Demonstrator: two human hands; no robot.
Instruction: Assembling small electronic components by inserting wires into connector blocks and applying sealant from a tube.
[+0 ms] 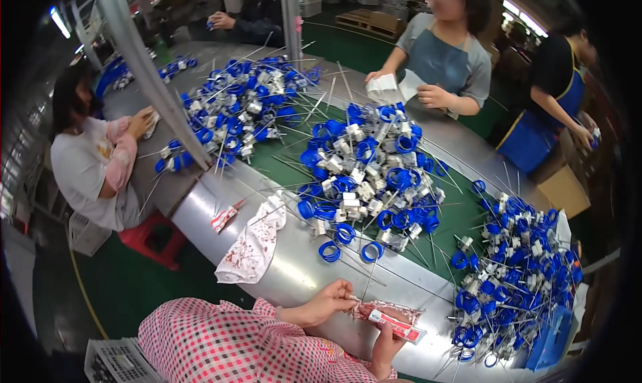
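Note:
My left hand (328, 305) is above the metal table's near edge with thumb and fingers pinched together. A thin rod (367, 283) rises by its fingertips, but what the pinch holds is too small to make out. To its right, my right hand (386, 348) is closed around a red and white tube (401, 327). Beneath the tube, a red-stained cloth (408, 311) lies near both hands. Just beyond them sit loose blue wire coils (330, 251) at the near edge of a large heap of coiled blue cables with white connectors (361, 176).
White cloth with reddish stains (253, 246) and another red and white tube (225, 217) lie left on the metal table (307, 266). More cable heaps (515, 269) stand right and far left. A green belt (281, 159) runs between. Several co-workers handle parts around the table.

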